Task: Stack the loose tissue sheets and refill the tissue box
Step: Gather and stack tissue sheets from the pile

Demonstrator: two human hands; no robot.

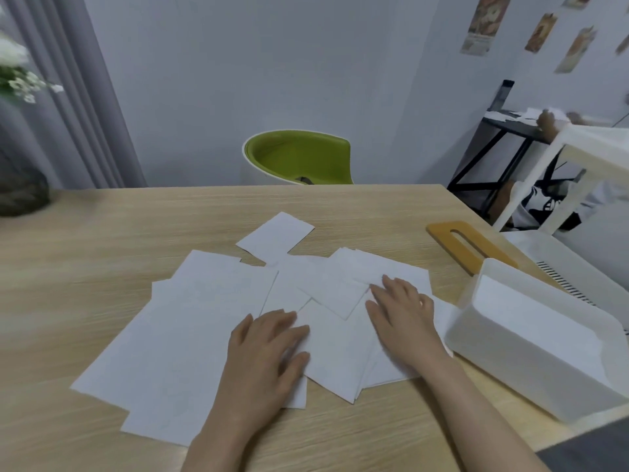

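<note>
Several loose white tissue sheets lie spread and overlapping across the middle of the wooden table. My left hand rests flat on the sheets near the centre, fingers straight. My right hand lies flat on the sheets further right, fingers spread. The white tissue box stands open at the right, lidless, tilted toward me, with its inside looking empty. Its wooden lid with a slot lies on the table behind the box.
A single sheet lies apart at the far side of the pile. A green chair stands behind the table. A dark vase with white flowers is at the far left. A white appliance and shelves stand at the right.
</note>
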